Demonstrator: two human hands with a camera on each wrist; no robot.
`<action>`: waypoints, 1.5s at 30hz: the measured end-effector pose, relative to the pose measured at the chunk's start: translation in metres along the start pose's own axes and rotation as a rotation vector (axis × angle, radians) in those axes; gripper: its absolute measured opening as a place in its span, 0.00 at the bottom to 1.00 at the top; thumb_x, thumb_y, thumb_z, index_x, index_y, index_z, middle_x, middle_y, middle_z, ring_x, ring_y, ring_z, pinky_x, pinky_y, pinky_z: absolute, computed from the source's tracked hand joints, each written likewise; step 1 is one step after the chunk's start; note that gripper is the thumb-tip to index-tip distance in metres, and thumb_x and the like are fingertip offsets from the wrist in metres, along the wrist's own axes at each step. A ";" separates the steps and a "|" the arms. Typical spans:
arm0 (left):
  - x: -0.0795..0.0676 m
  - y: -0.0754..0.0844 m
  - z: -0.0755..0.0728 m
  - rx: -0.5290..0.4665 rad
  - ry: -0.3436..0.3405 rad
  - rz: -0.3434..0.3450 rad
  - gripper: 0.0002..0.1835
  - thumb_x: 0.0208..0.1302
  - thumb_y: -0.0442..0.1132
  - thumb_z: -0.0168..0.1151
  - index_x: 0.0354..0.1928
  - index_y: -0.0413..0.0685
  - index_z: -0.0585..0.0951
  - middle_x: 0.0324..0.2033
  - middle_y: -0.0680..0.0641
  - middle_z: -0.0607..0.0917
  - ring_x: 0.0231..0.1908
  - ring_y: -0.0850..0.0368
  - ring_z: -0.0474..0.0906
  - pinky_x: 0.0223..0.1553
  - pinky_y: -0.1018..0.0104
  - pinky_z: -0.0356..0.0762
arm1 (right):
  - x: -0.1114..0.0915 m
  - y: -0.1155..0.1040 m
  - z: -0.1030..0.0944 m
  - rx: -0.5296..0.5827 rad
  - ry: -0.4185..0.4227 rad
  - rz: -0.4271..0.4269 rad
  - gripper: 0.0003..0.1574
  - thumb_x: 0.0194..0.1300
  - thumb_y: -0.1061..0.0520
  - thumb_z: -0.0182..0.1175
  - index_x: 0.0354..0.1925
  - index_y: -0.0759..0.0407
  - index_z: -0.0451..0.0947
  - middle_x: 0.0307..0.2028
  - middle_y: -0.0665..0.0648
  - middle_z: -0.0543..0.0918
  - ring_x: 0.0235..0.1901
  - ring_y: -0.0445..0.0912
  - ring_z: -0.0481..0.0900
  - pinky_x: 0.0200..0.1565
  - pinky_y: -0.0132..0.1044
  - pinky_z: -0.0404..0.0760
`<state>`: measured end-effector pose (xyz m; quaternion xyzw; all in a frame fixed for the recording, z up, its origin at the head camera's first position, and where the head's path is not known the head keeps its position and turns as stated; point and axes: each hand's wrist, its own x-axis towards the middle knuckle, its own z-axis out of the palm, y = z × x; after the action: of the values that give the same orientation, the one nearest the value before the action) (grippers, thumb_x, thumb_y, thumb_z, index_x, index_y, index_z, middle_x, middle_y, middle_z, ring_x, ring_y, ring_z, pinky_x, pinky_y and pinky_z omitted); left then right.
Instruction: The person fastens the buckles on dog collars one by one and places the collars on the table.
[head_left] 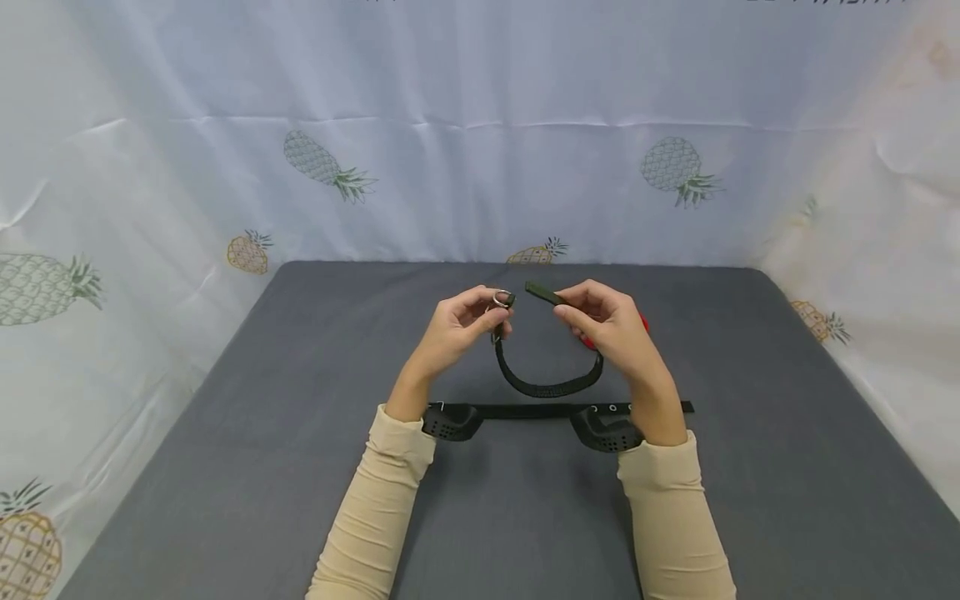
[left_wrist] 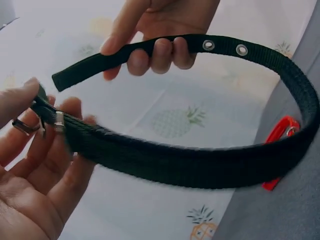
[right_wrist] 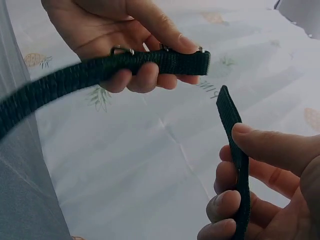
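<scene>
My left hand (head_left: 457,325) pinches the metal buckle and ring end of a dark green webbing collar (head_left: 547,390). The collar's pointed-off free end (right_wrist: 227,107) is held between the thumb and fingers of my right hand (head_left: 607,321). Between the hands the band hangs in an open loop, its two ends apart with a small gap. Metal eyelets (left_wrist: 242,49) show along the strap beyond the right fingers in the left wrist view. In the right wrist view, the left fingers partly cover the buckle (right_wrist: 120,50).
A red object (left_wrist: 282,131) lies on the grey table (head_left: 337,350), mostly behind my right hand in the head view. Nearer me a black strap (head_left: 525,411) with eyelets lies crosswise. Black perforated pieces (head_left: 453,423) sit beside the wrists. A pineapple-print curtain (head_left: 480,183) borders the table.
</scene>
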<state>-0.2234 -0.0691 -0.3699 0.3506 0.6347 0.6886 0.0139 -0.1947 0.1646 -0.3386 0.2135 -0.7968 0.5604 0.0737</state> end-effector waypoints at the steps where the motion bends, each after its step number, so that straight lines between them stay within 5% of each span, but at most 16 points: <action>1: 0.000 0.000 0.001 0.010 -0.004 -0.002 0.27 0.65 0.47 0.62 0.48 0.24 0.74 0.32 0.58 0.82 0.32 0.65 0.81 0.41 0.71 0.80 | 0.000 0.000 0.000 -0.003 0.000 0.005 0.14 0.66 0.65 0.59 0.48 0.71 0.77 0.27 0.38 0.78 0.24 0.38 0.73 0.28 0.31 0.75; 7: -0.004 -0.001 0.001 0.067 -0.039 0.021 0.18 0.66 0.36 0.61 0.47 0.23 0.76 0.30 0.58 0.79 0.31 0.66 0.78 0.35 0.71 0.76 | -0.002 0.002 0.001 -0.012 0.005 0.037 0.14 0.66 0.64 0.59 0.48 0.70 0.78 0.28 0.38 0.78 0.25 0.36 0.72 0.29 0.33 0.73; 13: -0.005 0.003 -0.001 0.232 -0.051 0.053 0.11 0.61 0.26 0.62 0.45 0.28 0.80 0.31 0.46 0.78 0.31 0.57 0.78 0.34 0.70 0.78 | -0.004 0.003 -0.002 -0.004 0.015 0.059 0.15 0.65 0.63 0.61 0.48 0.70 0.78 0.28 0.40 0.78 0.24 0.37 0.71 0.28 0.32 0.69; 25: -0.006 0.005 -0.005 0.503 -0.037 0.068 0.10 0.59 0.30 0.66 0.44 0.36 0.84 0.33 0.41 0.81 0.29 0.65 0.74 0.35 0.71 0.79 | -0.005 0.002 -0.004 -0.031 -0.042 0.070 0.15 0.64 0.62 0.63 0.47 0.70 0.79 0.25 0.43 0.75 0.19 0.42 0.66 0.25 0.33 0.67; 32: -0.005 0.003 -0.006 0.642 -0.065 0.091 0.10 0.58 0.32 0.68 0.42 0.39 0.84 0.32 0.44 0.82 0.31 0.60 0.73 0.38 0.70 0.80 | -0.004 0.001 -0.004 -0.102 -0.060 0.094 0.14 0.61 0.63 0.65 0.46 0.68 0.82 0.37 0.51 0.81 0.28 0.36 0.76 0.30 0.31 0.71; 45: -0.004 0.003 -0.003 0.669 -0.085 0.131 0.10 0.56 0.29 0.68 0.42 0.37 0.84 0.30 0.44 0.82 0.29 0.60 0.71 0.36 0.72 0.77 | -0.002 0.003 -0.004 -0.147 -0.124 0.073 0.13 0.60 0.64 0.66 0.44 0.67 0.83 0.37 0.67 0.83 0.24 0.37 0.74 0.27 0.30 0.72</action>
<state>-0.2205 -0.0738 -0.3684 0.4042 0.8002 0.4266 -0.1196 -0.1946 0.1698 -0.3406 0.2127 -0.8461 0.4883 0.0194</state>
